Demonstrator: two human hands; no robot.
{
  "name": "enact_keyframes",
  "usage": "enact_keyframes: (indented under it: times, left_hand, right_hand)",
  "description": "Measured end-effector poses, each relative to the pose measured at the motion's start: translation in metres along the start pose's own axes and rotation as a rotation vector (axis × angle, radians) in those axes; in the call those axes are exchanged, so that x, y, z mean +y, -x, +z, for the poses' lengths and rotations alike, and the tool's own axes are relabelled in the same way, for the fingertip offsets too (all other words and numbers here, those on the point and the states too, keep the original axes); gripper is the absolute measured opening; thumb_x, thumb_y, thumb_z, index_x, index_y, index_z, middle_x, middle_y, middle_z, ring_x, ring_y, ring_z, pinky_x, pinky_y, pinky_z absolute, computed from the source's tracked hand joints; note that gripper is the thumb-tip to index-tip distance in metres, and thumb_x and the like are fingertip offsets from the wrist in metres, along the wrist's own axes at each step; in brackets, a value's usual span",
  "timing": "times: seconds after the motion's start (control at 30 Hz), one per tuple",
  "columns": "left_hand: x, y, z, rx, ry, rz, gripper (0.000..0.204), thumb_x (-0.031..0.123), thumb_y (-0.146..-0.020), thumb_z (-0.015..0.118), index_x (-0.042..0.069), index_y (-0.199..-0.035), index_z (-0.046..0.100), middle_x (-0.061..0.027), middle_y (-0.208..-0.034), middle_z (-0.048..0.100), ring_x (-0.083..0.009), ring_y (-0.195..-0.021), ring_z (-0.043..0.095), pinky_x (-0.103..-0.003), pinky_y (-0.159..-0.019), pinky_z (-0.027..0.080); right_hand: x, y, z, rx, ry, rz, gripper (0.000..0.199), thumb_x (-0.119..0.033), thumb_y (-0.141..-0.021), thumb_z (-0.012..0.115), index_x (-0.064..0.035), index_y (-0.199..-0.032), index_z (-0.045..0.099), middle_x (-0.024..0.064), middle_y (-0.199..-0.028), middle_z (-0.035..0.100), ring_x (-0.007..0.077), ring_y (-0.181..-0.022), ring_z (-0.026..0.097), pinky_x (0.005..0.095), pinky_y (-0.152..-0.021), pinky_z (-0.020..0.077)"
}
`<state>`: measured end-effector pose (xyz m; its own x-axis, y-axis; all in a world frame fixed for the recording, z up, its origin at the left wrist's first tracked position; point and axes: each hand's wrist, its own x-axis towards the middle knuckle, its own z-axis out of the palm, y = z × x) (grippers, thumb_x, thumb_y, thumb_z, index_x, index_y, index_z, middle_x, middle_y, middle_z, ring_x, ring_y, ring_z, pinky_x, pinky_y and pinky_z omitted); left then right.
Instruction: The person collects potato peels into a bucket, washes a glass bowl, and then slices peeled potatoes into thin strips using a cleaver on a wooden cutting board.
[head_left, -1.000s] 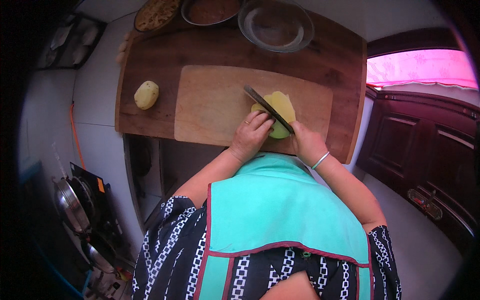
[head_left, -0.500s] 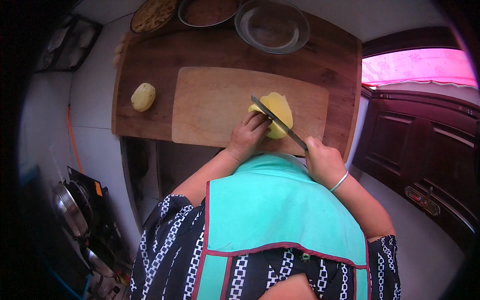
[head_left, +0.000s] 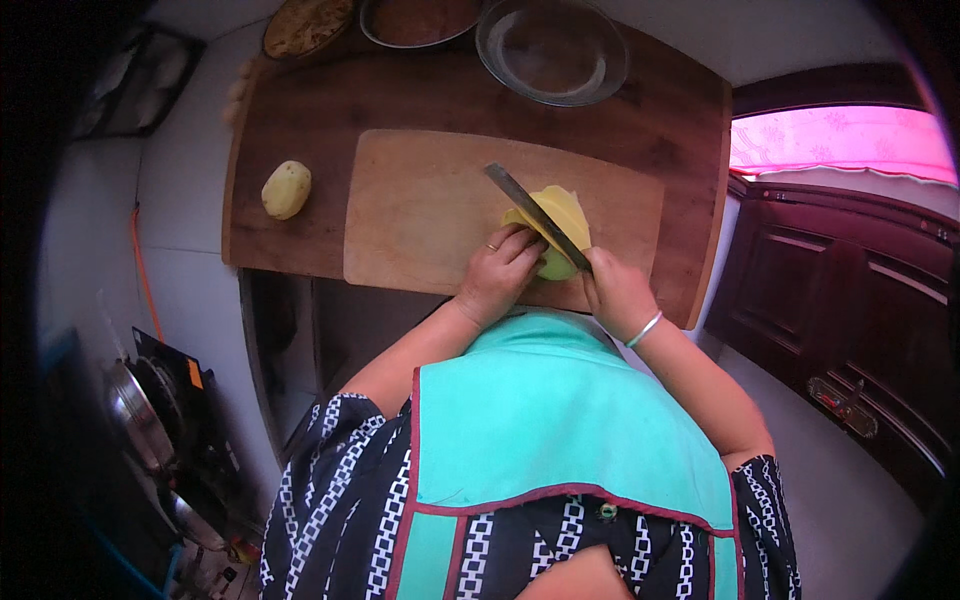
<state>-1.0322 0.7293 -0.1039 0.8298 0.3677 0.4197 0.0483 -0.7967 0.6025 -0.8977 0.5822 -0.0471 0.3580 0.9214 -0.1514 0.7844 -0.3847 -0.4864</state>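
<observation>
The left hand [head_left: 497,268], near the centre of the frame, holds the cut potato [head_left: 566,211] down with curled fingertips; how far the thumb closes around it is hidden. The right hand [head_left: 620,292], just right of centre, is closed around the handle end of the knife [head_left: 524,203], whose long, dark, narrow blade slants over the potato toward the upper left.

The potato sits right of centre on the cutting board [head_left: 420,205], its thin, rounded yellow slices overlapping. It is probably light and firm, with wet, slippery faces; single slices likely bend a little and snap if forced. The uncut side, left of the blade, seems the safest hold, with fingertips tucked back.

The board is pale, smooth wood with rounded corners, on a darker, grained wooden table [head_left: 300,110]. Left of it lies a whole peeled potato [head_left: 287,190], oval and dark-specked. A clear, round glass bowl [head_left: 553,62] stands at top centre.
</observation>
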Motion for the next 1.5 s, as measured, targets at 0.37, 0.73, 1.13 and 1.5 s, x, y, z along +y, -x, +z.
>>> enact_keyframes:
  times: [0.37, 0.73, 1.13, 1.5]
  left_hand:
    - [0.0, 0.001, -0.001, -0.005, 0.022, 0.009, 0.03, 0.011, -0.07, 0.068, 0.007, -0.1, 0.063, -0.0105, -0.104, 0.059, -0.0285, -0.101, 0.055, -0.036, -0.082, 0.049]
    - [0.002, 0.002, 0.0, 0.035, 0.023, -0.011, 0.029, 0.011, -0.07, 0.069, 0.007, -0.098, 0.062, -0.0101, -0.105, 0.058, -0.0287, -0.101, 0.055, -0.036, -0.08, 0.05]
    - [-0.002, 0.003, 0.0, 0.006, 0.014, 0.003, 0.027, 0.012, -0.071, 0.067, 0.007, -0.097, 0.062, -0.0091, -0.104, 0.057, -0.0273, -0.101, 0.054, -0.036, -0.081, 0.049]
    - [-0.005, 0.005, 0.004, 0.033, 0.039, -0.013, 0.026, 0.012, -0.071, 0.069, 0.008, -0.096, 0.063, -0.0097, -0.103, 0.059, -0.0292, -0.1, 0.055, -0.038, -0.08, 0.05]
  right_hand:
    - [-0.032, 0.015, -0.053, -0.294, 0.167, 0.147, 0.014, -0.006, -0.081, 0.044, -0.0031, -0.094, 0.045, 0.0215, -0.083, 0.058, 0.0386, -0.069, 0.06, 0.0472, -0.059, 0.0482]
    - [-0.015, 0.004, -0.013, -0.034, 0.03, 0.061, 0.013, -0.006, -0.081, 0.046, -0.0045, -0.093, 0.045, 0.021, -0.086, 0.057, 0.0379, -0.068, 0.059, 0.0456, -0.058, 0.0479]
    - [-0.021, 0.006, -0.031, -0.266, 0.147, 0.112, 0.012, -0.006, -0.081, 0.045, -0.0026, -0.092, 0.043, 0.0217, -0.083, 0.058, 0.0394, -0.067, 0.059, 0.0469, -0.058, 0.048]
    - [-0.029, 0.004, -0.04, -0.139, 0.136, 0.09, 0.014, -0.007, -0.081, 0.046, -0.004, -0.094, 0.044, 0.0203, -0.082, 0.057, 0.0384, -0.067, 0.059, 0.0461, -0.058, 0.0481]
